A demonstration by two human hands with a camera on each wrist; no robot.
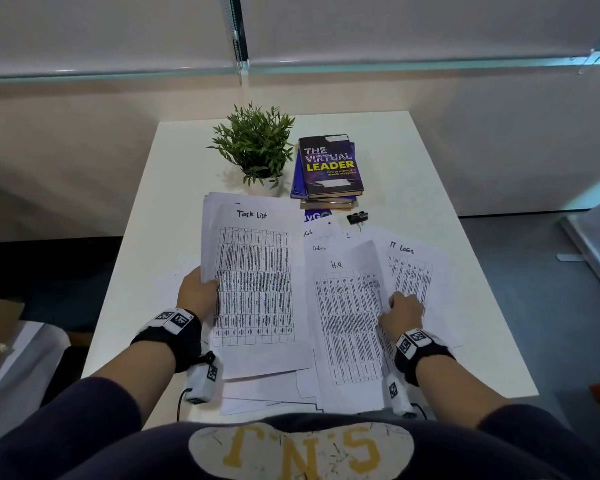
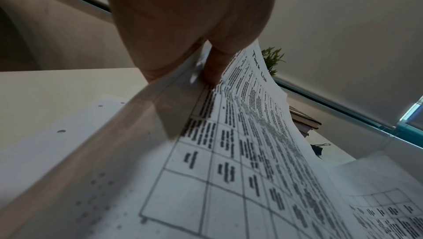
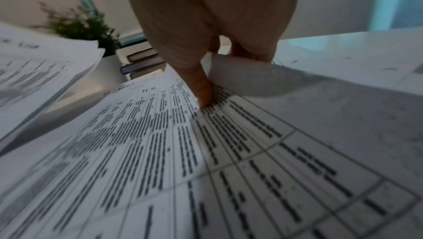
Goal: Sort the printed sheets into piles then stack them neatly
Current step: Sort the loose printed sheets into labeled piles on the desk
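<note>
From the head view, sorting looks partly done. The left hand (image 1: 199, 289) grips a "Task List" bundle (image 1: 255, 285) in front of the plant (image 1: 255, 143), while loose sheets (image 1: 267, 393) lie unsorted on the worktop (image 1: 430, 188).

At the left wrist, thumb and fingers (image 2: 213, 69) pinch that bundle's edge.

At the right wrist, the right hand (image 3: 206, 25) pinches the "H.R" sheet (image 3: 160, 134); neat stacking remains.

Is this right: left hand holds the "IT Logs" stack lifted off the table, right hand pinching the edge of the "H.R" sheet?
One thing is wrong. The stack in the left hand is headed "Task List", not "IT Logs"; the head view shows the heading. The IT Logs sheet lies on the table by the right hand, which does pinch the H.R sheet.
</note>
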